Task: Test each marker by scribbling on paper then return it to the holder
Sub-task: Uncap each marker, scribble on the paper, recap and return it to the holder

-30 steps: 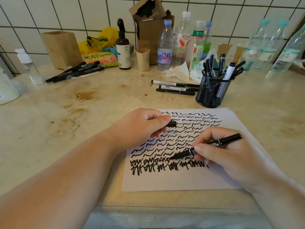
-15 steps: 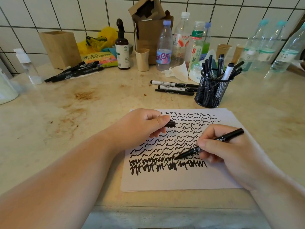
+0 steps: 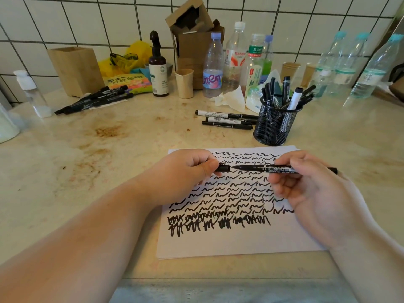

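A white sheet of paper (image 3: 251, 243) covered in black scribbles lies in front of me. My right hand (image 3: 306, 184) grips a thin black marker (image 3: 258, 168), held level above the sheet with its tip pointing left. My left hand (image 3: 185, 171) pinches the marker's black cap (image 3: 223, 168), and the tip sits right at the cap's opening. Behind the paper stands a black mesh holder (image 3: 274, 125) with several markers in it.
Three markers (image 3: 225, 119) lie left of the holder, and several more (image 3: 94, 100) lie at the back left by a wooden box (image 3: 76, 69). Bottles, paper cups, a cardboard box and a tissue crowd the tiled back wall. The counter's front edge runs just below the paper.
My right hand lifted the marker off the lower scribbles and turned it level, bringing its tip up to the cap in my left hand. A new squiggle shows at the paper's right.
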